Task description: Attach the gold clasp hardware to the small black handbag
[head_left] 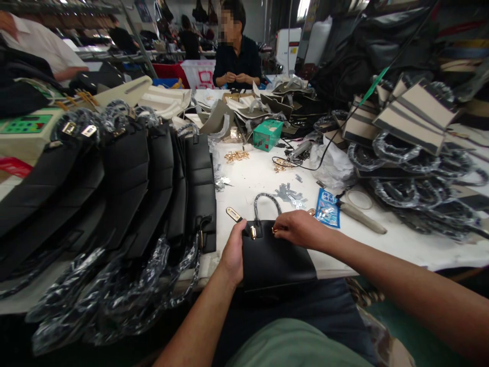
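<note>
Black leather-look bag (pixel 280 262) at white tabletop's (pixel 246 178) near edge, top edge running crosswise between the hands. Left hand (pixel 233 252) clasps its left side; right hand (pixel 300 228) pinches at the right-hand small gold metal fitting (pixel 273 230).

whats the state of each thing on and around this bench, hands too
black bag, held
left hand, gripping the bag's left edge
right hand, pinching at the right gold clasp
bag handle, wrapped, arched up
green box, upright; on or off, cannot tell
blue packet, lying flat
small metal plates, loose, scattered
gold fittings, loose, heaped
</note>
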Available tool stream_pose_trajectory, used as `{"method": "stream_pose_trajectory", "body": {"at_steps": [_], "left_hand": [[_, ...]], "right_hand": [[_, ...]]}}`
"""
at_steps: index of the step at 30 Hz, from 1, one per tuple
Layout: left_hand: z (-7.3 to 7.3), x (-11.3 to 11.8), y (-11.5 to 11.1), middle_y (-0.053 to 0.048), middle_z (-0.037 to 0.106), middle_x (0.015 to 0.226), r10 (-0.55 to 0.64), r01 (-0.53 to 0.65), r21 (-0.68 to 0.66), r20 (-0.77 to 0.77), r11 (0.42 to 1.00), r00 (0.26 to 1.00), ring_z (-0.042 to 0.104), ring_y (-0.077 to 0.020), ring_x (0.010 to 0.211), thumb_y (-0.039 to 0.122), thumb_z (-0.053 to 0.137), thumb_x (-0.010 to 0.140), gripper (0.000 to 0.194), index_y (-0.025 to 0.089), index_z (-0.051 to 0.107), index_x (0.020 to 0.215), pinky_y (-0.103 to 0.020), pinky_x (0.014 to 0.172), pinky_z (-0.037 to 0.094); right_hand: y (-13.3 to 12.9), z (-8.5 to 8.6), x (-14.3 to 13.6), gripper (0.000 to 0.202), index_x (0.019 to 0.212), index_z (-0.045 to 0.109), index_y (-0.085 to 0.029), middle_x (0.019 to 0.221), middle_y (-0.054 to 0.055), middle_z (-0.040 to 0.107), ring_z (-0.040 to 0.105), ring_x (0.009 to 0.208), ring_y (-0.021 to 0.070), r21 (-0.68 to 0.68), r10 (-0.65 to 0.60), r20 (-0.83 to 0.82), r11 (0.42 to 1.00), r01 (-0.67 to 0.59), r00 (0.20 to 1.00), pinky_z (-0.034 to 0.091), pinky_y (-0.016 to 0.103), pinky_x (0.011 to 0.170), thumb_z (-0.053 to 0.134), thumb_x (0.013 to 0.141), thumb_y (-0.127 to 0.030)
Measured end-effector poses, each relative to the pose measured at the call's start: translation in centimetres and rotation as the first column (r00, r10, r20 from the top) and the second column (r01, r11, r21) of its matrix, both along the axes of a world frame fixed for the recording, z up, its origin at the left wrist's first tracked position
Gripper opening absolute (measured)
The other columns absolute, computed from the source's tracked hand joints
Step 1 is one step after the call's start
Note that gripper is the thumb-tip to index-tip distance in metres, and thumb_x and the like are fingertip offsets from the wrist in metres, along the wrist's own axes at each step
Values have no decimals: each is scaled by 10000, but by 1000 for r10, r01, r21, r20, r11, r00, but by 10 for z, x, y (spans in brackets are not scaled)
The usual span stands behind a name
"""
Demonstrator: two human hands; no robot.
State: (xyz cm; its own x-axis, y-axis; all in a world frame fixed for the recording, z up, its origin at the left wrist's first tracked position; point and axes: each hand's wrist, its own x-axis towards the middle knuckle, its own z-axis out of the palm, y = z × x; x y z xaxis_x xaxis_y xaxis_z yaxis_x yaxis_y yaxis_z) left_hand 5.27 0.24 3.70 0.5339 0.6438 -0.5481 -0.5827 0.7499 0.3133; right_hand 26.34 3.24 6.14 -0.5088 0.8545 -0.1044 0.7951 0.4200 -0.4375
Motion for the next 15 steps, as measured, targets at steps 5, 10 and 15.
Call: {"method": "stream_pose_trajectory", "body": {"at_steps": [5, 10, 15], "left_hand": [[0, 2, -1, -137, 774, 824, 9, -10, -39, -20, 999, 1000, 743, -298, 760, 495, 576, 854, 488, 90, 704, 1097, -433, 813, 572], [-2, 2, -2, -137, 775, 825, 5, -5, -28, 0, 1000, 1000, 743, -301, 767, 508, 580, 849, 501, 93, 706, 1101, -438, 825, 567], [-6, 1, -1, -141, 778, 843, -12, 14, -52, 39, 999, 999, 743, -310, 788, 499, 579, 851, 508, 83, 700, 1117, -446, 838, 564]], "right_hand": [[-7, 3, -1, 131, 964, 705, -254, 856, 1, 741, 675, 779, 174, -34, -36, -49, 999, 35, 998, 447, 250, 683, 671, 846, -300], [-11, 3, -5, 150, 1001, 657, -266, 860, -9, 734, 666, 749, 169, 44, -49, 19, 998, 48, 999, 402, 254, 656, 626, 867, -326], [-10, 0, -9, 112, 956, 643, -259, 863, -7, 723, 646, 743, 172, 112, -5, 78, 994, -4, 997, 367, 264, 644, 613, 858, -305]]}}
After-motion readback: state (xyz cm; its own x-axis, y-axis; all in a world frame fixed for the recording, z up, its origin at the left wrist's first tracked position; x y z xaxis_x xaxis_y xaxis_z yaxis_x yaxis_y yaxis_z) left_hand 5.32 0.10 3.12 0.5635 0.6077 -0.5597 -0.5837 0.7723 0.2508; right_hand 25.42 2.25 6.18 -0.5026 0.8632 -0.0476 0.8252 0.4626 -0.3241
